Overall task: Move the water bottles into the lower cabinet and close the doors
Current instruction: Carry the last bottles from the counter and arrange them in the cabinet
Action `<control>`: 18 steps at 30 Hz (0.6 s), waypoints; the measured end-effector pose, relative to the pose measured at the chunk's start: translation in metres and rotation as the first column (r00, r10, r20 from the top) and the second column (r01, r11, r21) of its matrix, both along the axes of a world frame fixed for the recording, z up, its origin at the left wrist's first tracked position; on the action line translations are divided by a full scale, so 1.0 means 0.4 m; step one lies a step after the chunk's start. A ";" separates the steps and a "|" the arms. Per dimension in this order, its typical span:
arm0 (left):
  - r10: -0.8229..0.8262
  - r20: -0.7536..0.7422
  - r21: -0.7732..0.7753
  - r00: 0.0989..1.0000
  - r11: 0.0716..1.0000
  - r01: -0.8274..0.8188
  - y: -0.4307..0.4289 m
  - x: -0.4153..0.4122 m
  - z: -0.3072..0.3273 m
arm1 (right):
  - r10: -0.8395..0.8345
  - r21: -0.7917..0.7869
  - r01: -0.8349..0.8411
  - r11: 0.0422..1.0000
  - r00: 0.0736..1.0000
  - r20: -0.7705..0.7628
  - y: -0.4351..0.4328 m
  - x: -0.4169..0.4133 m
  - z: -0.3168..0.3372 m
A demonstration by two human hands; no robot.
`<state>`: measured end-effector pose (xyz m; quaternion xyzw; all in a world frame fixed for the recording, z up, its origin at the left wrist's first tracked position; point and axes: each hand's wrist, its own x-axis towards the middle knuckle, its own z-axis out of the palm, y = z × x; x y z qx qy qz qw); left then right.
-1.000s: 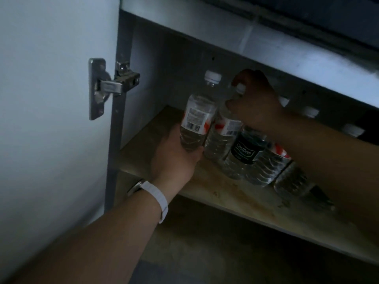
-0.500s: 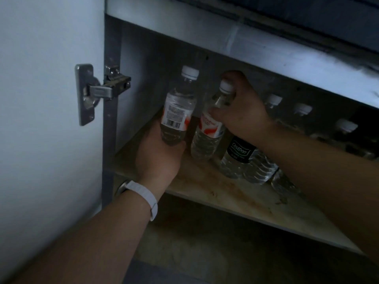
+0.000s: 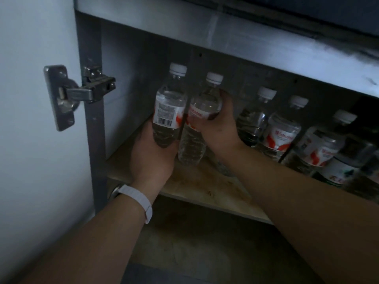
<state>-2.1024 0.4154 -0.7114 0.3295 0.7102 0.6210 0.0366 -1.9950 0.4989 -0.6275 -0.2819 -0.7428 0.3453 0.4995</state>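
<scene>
Two clear water bottles with white caps and red-and-white labels stand side by side at the left end of the wooden cabinet shelf (image 3: 215, 191). My left hand (image 3: 152, 158) wraps the base of the left bottle (image 3: 169, 111) from below. My right hand (image 3: 218, 128) grips the right bottle (image 3: 202, 117) around its label. Three more bottles (image 3: 283, 130) stand in a row to the right, inside the cabinet.
The open white cabinet door (image 3: 30, 119) hangs at the left on a metal hinge (image 3: 82, 93). A grey metal ledge (image 3: 246, 44) overhangs the shelf. Below the shelf is a dark lower space (image 3: 205, 242).
My right hand has slid from the right bottle's cap down to its label. Both bottles now stand more upright and further left on the shelf.
</scene>
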 end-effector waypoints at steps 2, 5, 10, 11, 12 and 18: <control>-0.005 0.001 0.006 1.000 1.000 0.005 -0.002 0.002 0.000 | -0.006 -0.030 0.006 1.000 1.000 -0.010 0.007 -0.008 -0.021; -0.016 0.018 0.010 1.000 1.000 0.016 -0.003 0.006 0.004 | -0.067 -0.103 0.068 0.992 0.998 0.008 0.009 -0.010 -0.055; -0.077 0.038 0.012 0.996 0.997 0.077 0.005 -0.011 0.018 | -0.096 -0.191 0.095 0.977 0.995 0.005 0.014 -0.005 -0.068; -0.113 0.061 0.024 0.992 0.993 0.112 0.004 -0.016 0.020 | -0.085 -0.203 0.084 0.975 0.996 0.007 0.013 -0.004 -0.065; -0.154 0.082 0.039 0.985 0.988 0.151 -0.001 -0.017 0.027 | -0.068 -0.219 0.068 0.973 0.998 0.004 0.012 -0.003 -0.064; -0.229 0.087 0.103 0.969 0.970 0.220 -0.001 -0.029 0.029 | -0.029 -0.280 0.026 0.960 1.000 -0.006 -0.007 0.004 -0.091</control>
